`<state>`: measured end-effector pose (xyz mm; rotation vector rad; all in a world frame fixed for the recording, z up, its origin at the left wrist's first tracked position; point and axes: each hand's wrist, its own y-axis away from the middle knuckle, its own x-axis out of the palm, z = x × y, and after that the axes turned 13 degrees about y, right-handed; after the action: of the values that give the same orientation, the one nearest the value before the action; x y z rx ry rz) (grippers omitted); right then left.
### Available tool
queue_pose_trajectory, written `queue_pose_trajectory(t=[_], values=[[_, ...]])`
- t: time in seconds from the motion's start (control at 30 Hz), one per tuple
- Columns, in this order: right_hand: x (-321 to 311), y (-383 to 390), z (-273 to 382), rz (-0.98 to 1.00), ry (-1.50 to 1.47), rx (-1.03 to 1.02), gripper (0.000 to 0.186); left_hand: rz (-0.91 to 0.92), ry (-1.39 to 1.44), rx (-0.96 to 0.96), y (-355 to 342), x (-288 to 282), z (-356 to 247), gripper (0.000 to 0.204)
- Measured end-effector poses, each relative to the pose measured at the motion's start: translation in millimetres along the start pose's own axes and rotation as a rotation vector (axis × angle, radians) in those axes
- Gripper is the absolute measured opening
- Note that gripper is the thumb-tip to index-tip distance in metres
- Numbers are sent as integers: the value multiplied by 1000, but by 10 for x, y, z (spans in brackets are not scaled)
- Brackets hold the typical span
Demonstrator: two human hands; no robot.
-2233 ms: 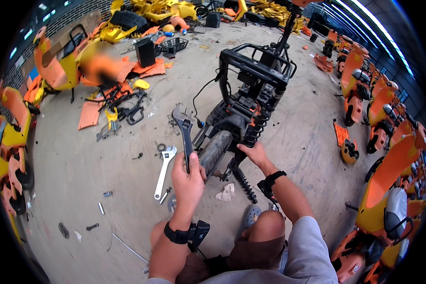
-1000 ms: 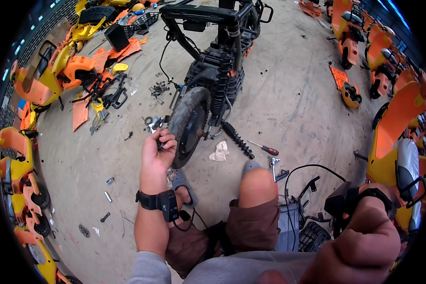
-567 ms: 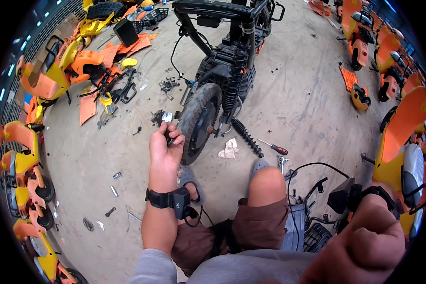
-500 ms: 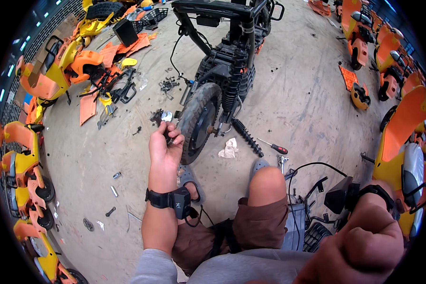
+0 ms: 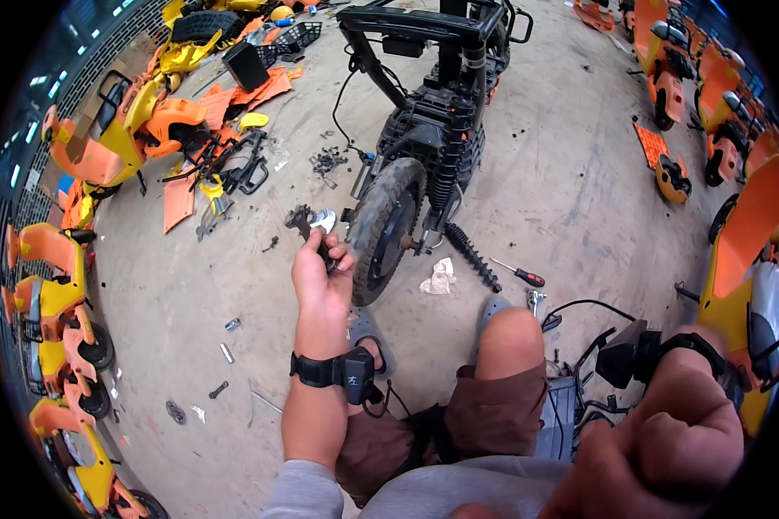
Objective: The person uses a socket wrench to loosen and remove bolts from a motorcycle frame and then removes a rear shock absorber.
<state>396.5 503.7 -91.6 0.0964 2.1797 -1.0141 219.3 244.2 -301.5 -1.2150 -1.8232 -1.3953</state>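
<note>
My left hand (image 5: 323, 268) is closed round the dark handle of a tool (image 5: 301, 218) with a wide black-and-silver head, whose exact kind I cannot tell. It is held to the left of the rear wheel (image 5: 388, 229) of a stripped black scooter frame (image 5: 428, 121). Close to the camera at the lower right, my right hand (image 5: 679, 432) is curled into a fist, and whatever may be in it is hidden. Both wrists wear black straps with small boxes.
A loose shock absorber (image 5: 473, 258), a screwdriver (image 5: 519, 273), a ratchet (image 5: 535, 301) and a crumpled paper (image 5: 439, 277) lie before my feet. Small metal parts (image 5: 227, 353) are scattered at the left. Orange-yellow scooters (image 5: 740, 251) line both sides; a grey box (image 5: 558, 415) stands by my right leg.
The view has turned slightly left, so the scene sits further right. My left hand still grips the tool, whose head shows more plainly. The right fist stays at the lower right.
</note>
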Motion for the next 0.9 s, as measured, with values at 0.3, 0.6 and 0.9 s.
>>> queue_pose_trajectory(t=[0.3,0.6,0.9], values=[[-172,-325,-17,256,-144,30,17,-12,-80,75,78,50,19,16],[66,-212,25,123,-204,130,18,5,-133,138,92,41,13,13],[-41,-298,-146,254,-256,-91,22,16,-238,262,111,90,27,15]])
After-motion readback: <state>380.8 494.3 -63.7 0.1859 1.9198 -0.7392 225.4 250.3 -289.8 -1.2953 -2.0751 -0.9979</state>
